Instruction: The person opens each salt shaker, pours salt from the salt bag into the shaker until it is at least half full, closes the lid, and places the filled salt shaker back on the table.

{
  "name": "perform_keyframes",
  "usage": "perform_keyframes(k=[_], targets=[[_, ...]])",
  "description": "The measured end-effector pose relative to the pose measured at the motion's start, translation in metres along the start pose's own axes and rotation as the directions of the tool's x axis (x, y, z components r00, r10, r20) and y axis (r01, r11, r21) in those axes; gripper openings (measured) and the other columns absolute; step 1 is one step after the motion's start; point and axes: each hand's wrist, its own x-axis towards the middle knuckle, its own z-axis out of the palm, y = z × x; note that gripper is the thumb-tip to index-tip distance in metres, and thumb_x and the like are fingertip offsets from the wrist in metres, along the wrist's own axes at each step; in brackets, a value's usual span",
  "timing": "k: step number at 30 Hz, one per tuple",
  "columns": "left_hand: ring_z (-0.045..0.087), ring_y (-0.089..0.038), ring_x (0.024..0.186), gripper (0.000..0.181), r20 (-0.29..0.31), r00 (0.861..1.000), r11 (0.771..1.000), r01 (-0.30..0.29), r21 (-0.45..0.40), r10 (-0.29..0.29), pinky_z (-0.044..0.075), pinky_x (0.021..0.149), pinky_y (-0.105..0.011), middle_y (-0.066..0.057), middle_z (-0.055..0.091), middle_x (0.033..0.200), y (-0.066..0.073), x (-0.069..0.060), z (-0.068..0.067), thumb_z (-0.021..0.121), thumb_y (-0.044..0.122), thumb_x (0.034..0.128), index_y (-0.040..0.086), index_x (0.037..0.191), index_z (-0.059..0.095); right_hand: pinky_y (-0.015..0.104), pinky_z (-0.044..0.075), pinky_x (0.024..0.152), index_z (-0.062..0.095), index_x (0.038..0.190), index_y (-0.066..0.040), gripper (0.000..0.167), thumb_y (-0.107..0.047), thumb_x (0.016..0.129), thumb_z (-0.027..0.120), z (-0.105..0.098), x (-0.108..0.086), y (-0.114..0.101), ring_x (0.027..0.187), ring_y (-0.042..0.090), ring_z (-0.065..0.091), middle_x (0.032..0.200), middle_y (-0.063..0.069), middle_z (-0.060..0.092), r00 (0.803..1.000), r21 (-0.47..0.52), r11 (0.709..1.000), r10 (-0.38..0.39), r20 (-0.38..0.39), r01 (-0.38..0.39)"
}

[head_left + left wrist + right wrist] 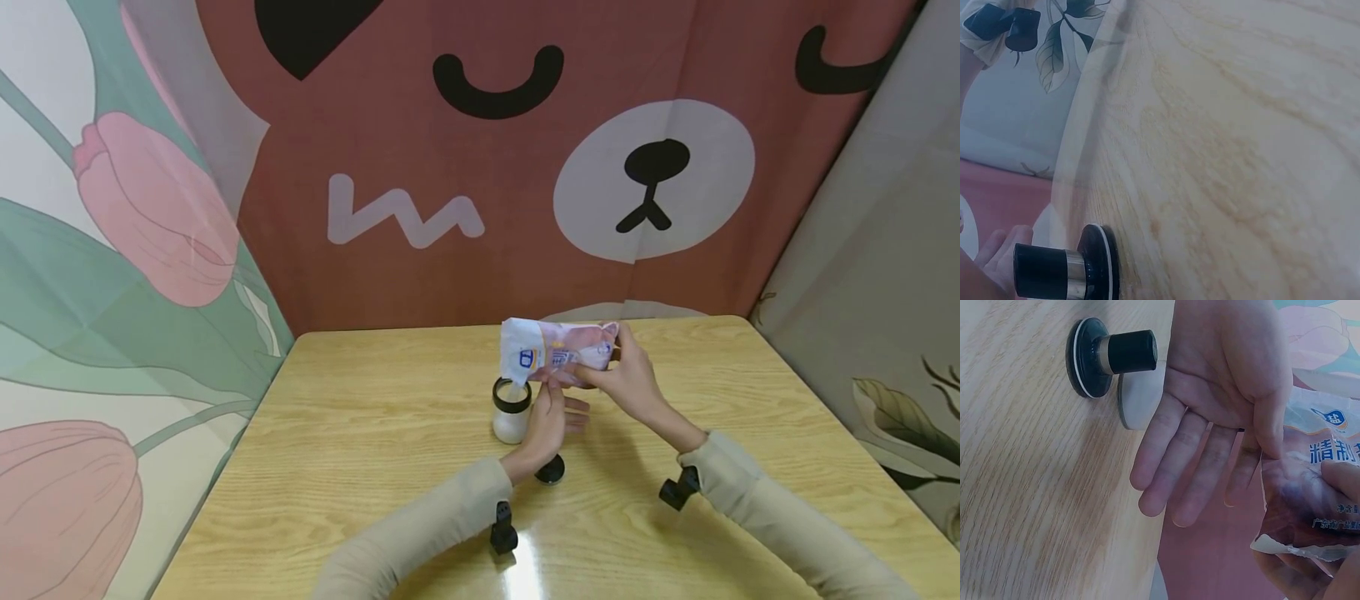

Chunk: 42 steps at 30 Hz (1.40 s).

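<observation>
A pink and white printed bag (562,348) is tipped on its side, its white end over the mouth of a white jar with a black rim (512,417). My right hand (633,379) pinches the bag's far right end between thumb and fingers. Under the bag, my left hand (549,425) touches its lower edge with the thumb side, the other fingers extended; the right wrist view shows that palm (1222,381) beside the bag (1316,481). A black lid with a knob (1054,269) stands on the table near my left hand.
The wooden table (360,433) extends around the jar and lid. Behind it hangs a curtain with a brown bear print (450,283). Floral curtains (180,350) hang at the sides. Each wrist carries a small black camera.
</observation>
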Motion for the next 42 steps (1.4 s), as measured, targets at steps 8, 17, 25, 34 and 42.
perform_keyframes(k=[8, 17, 25, 34, 42], targets=[[0.071, -0.038, 0.088, 0.051, 0.002, 1.000, 1.000, 0.001, -0.006, -0.001, 0.061, 0.072, -0.040, -0.018, 0.070, 0.097, 0.0004, 0.0026, 0.0013, 0.014, 0.040, 0.1097, 0.004, 0.128, 0.044, 0.027, 0.055, 0.053, 0.044, 0.110, -0.005, 0.057, -0.013, 0.076, 0.088, -0.0011, 0.0010, 0.0000, 0.081, 0.024, 0.059, 0.102, 0.012, 0.059, 1.000, -0.004, 1.000, 0.001, -0.007, -0.001], [0.070, -0.039, 0.090, 0.052, 0.014, 1.000, 1.000, 0.006, -0.007, -0.006, 0.061, 0.073, -0.041, -0.018, 0.070, 0.099, 0.0035, 0.0030, 0.0012, 0.014, 0.042, 0.1094, 0.004, 0.128, 0.043, 0.026, 0.055, 0.056, 0.044, 0.111, -0.004, 0.056, -0.011, 0.076, 0.087, -0.0015, 0.0021, 0.0002, 0.083, 0.024, 0.060, 0.102, 0.012, 0.060, 1.000, -0.011, 1.000, -0.017, -0.012, 0.016], [0.070, -0.038, 0.089, 0.052, 0.009, 1.000, 1.000, 0.013, -0.013, -0.012, 0.061, 0.073, -0.041, -0.017, 0.070, 0.098, 0.0026, 0.0048, 0.0006, 0.014, 0.043, 0.1094, 0.004, 0.127, 0.044, 0.025, 0.054, 0.057, 0.045, 0.114, -0.004, 0.055, -0.012, 0.077, 0.087, -0.0015, 0.0024, -0.0004, 0.084, 0.024, 0.060, 0.103, 0.011, 0.060, 1.000, -0.012, 1.000, -0.023, -0.015, 0.023], [0.069, -0.044, 0.091, 0.049, 0.001, 1.000, 1.000, 0.000, -0.028, 0.000, 0.061, 0.072, -0.041, -0.023, 0.069, 0.099, 0.0018, 0.0077, 0.0009, 0.015, 0.038, 0.1106, 0.001, 0.126, 0.044, 0.025, 0.055, 0.058, 0.045, 0.112, -0.005, 0.055, -0.011, 0.077, 0.087, -0.0004, 0.0027, 0.0008, 0.083, 0.024, 0.060, 0.103, 0.011, 0.060, 0.999, -0.008, 0.999, -0.034, -0.021, 0.034], [0.070, -0.039, 0.089, 0.052, 0.006, 1.000, 1.000, -0.001, -0.022, 0.001, 0.061, 0.073, -0.042, -0.022, 0.069, 0.100, 0.0033, 0.0077, -0.0005, 0.014, 0.040, 0.1100, 0.001, 0.130, 0.043, 0.026, 0.054, 0.055, 0.045, 0.111, -0.005, 0.056, -0.013, 0.076, 0.088, 0.0008, 0.0038, -0.0001, 0.083, 0.024, 0.060, 0.102, 0.011, 0.060, 0.999, -0.034, 0.999, -0.031, -0.035, 0.030]])
